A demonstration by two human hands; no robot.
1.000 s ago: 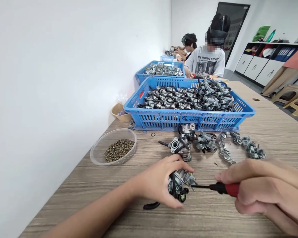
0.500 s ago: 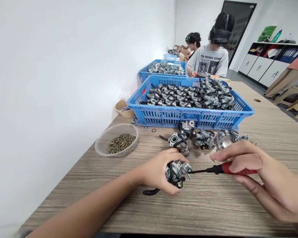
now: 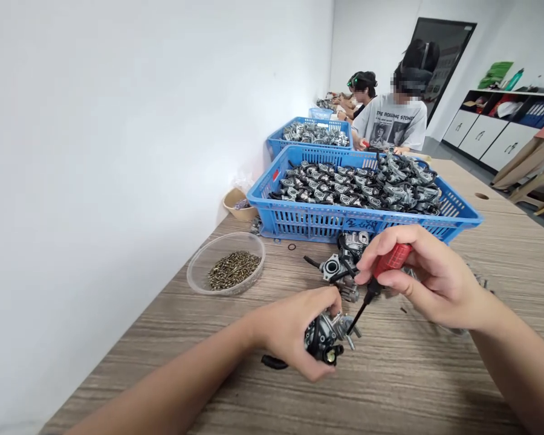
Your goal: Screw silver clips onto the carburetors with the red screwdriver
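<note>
A metal carburetor (image 3: 325, 335) with black hoses is gripped in my left hand (image 3: 294, 329), low over the table. My right hand (image 3: 428, 281) is closed around the red handle of a screwdriver (image 3: 392, 260), whose dark shaft slants down to the left. Its tip is at the right end of the held carburetor; whether it sits in a screw I cannot tell. Just beyond my hands, more carburetors (image 3: 333, 267) lie on the table, some partly hidden by my right hand. A small dark pin-like piece (image 3: 403, 310) lies under my right hand.
A clear plastic bowl (image 3: 193, 275) holds many small brass-coloured parts. Behind stands a blue crate (image 3: 299, 222) full of carburetors, with another blue crate (image 3: 276, 145) farther back. A black ring (image 3: 292, 246) and a tan bowl (image 3: 242, 212) are near the wall. A co-worker (image 3: 390, 121) sits beyond.
My right hand has moved up and left, tilting the screwdriver from nearly level to steeply slanted. My left hand keeps hold of the carburetor. The whole view has shifted slightly.
</note>
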